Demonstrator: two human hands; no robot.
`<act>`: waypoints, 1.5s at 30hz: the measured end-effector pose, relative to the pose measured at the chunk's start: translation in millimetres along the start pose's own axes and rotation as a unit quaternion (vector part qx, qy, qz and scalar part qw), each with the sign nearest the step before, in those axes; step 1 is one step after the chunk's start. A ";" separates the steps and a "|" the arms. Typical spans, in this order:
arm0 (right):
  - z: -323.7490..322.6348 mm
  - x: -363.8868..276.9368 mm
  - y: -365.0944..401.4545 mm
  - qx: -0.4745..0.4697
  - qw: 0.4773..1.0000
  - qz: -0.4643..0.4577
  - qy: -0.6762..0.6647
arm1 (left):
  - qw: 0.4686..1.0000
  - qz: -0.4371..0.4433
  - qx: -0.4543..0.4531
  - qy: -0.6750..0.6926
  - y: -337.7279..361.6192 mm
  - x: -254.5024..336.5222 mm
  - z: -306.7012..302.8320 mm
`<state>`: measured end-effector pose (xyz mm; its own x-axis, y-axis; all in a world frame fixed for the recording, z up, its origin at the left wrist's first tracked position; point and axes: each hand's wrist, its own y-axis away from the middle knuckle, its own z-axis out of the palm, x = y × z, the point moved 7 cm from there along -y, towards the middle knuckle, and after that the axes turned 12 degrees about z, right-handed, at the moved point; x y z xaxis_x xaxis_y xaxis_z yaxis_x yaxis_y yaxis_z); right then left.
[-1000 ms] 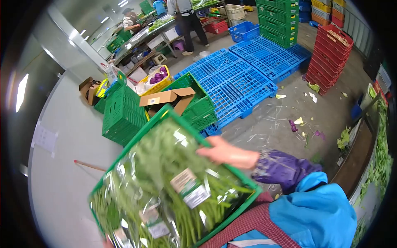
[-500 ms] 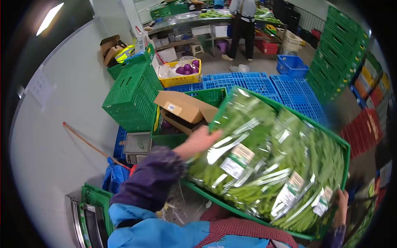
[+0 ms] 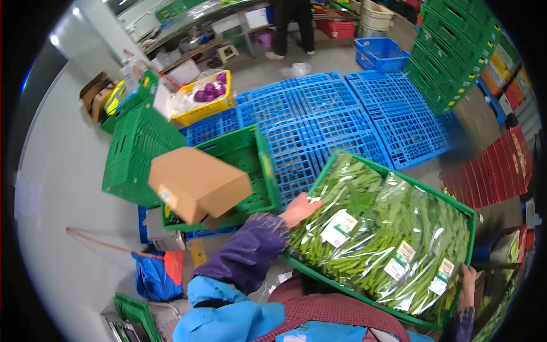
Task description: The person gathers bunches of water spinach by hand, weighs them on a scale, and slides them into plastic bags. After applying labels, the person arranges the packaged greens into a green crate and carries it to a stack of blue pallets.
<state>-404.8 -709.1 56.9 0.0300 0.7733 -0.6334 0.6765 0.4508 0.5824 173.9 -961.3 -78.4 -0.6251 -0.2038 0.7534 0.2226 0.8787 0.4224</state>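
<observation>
A green plastic crate [image 3: 472, 231] is held in front of my body, tilted in view. Inside lie clear bags of long-stemmed leafy greens [image 3: 370, 245] with white and green labels. My left hand [image 3: 302, 210] grips the crate's left rim. On the right rim, my right hand [image 3: 468, 284] is closed around the edge, its fingers partly hidden. Left of the crate, a brown cardboard box [image 3: 196, 176] rests on another green crate [image 3: 265, 182].
Blue pallets [image 3: 319, 114] cover the floor ahead. Green crates [image 3: 450, 57] are stacked at right, above red crates [image 3: 490, 171]. A yellow crate [image 3: 196, 115] of purple vegetables stands back left. A person's legs [image 3: 292, 28] show near the far table.
My view has turned right and downward, so the pallets and cardboard box appear further left. Both hands keep hold of the crate, which has shifted slightly lower in view.
</observation>
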 end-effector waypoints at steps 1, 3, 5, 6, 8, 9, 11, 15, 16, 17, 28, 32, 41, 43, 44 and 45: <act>12.9 -8.4 -34.6 0.010 1.000 -0.002 0.004 | 0.999 -0.025 0.027 -0.001 -19.5 -5.3 2.1; 38.6 -38.0 -99.4 0.017 1.000 0.000 0.026 | 0.997 -0.042 0.033 0.060 -67.2 -34.5 17.1; 80.2 -82.8 -148.8 -0.014 0.997 0.007 0.076 | 0.983 -0.094 0.043 0.151 -74.3 2.3 4.2; 102.3 -104.5 -175.2 -0.041 0.993 0.011 0.111 | 0.976 -0.126 0.059 0.166 -96.4 -21.4 12.0; 137.8 -133.8 -225.8 -0.074 0.989 -0.028 0.121 | 0.956 -0.163 0.064 0.235 -103.5 3.0 12.3; 157.5 -146.0 -259.6 -0.066 0.985 -0.082 0.136 | 0.952 -0.178 0.081 0.237 -117.6 -6.6 16.0; 201.0 -157.7 -332.1 -0.054 0.968 -0.166 0.178 | 0.945 -0.207 0.092 0.235 -149.0 -38.6 32.0; 265.6 -192.5 -414.1 -0.085 0.951 -0.182 0.234 | 0.904 -0.263 0.130 0.309 -190.9 -81.4 61.6; 283.1 -196.7 -437.0 -0.098 0.950 -0.172 0.241 | 0.877 -0.288 0.151 0.354 -198.7 -87.5 69.3; 303.7 -204.2 -455.8 -0.091 0.950 -0.176 0.243 | 0.875 -0.292 0.126 0.365 -210.1 -96.3 73.2; 458.9 -204.9 -563.9 -0.167 0.957 -0.173 0.164 | 0.891 -0.286 0.076 0.346 -293.6 -108.5 112.8; 485.6 -233.2 -409.8 -0.018 0.823 -0.444 0.354 | 0.944 -0.191 0.098 0.249 -264.8 -108.2 129.7; 555.4 -156.6 -376.5 -0.206 0.664 -0.269 0.666 | 0.884 -0.267 0.092 0.372 39.2 -140.6 192.4; 551.4 -179.6 -339.1 -0.140 0.676 -0.350 0.633 | 0.815 -0.336 0.112 0.459 116.6 -157.9 203.2; 551.5 -185.9 -312.1 -0.114 0.684 -0.399 0.601 | 0.810 -0.324 0.128 0.471 141.2 -169.1 202.0; 550.3 -179.8 -284.5 -0.118 0.680 -0.388 0.610 | 0.787 -0.357 0.130 0.487 173.2 -180.4 201.7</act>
<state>-197.7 -1221.8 -275.4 -0.9998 -0.0094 0.0146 -0.0014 0.8825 0.4704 174.3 -685.3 -242.9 0.3756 -0.8083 0.4533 -0.1654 0.4228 0.8910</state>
